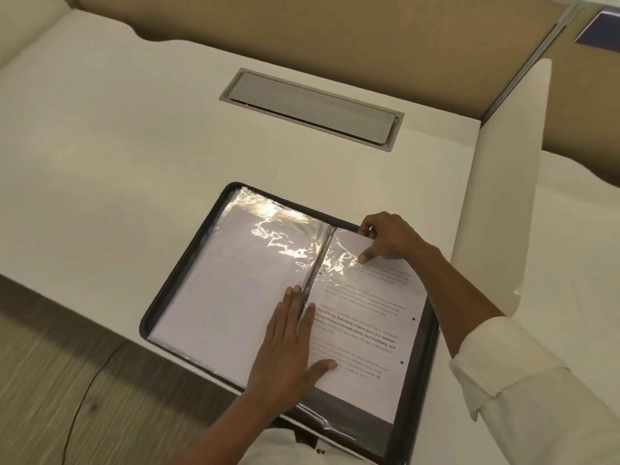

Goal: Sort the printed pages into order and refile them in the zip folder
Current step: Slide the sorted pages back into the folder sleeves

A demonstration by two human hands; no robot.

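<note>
The zip folder (355,406) is laid open at the near edge of the counter (134,162). A cable hatch (312,107) is set behind the folder and a partition (503,196) to its right. Sleeved pages (235,297) are held in its left half, and a printed page (369,317) is laid on its right half. The left hand (288,350) is laid flat across the folder's spine. The page's far edge is pinched by the right hand (389,239).

Spread open and flat on a white desk (134,162), near edge hanging past the desk's front: black rectangular zip folder (186,260) with glossy clear plastic sleeves (268,236). In the left sleeve, a pale white sheet (228,297), faintly marked. On the right half, a white printed page (369,317) of black text, slightly skewed, upper left part under crinkled plastic.
</note>
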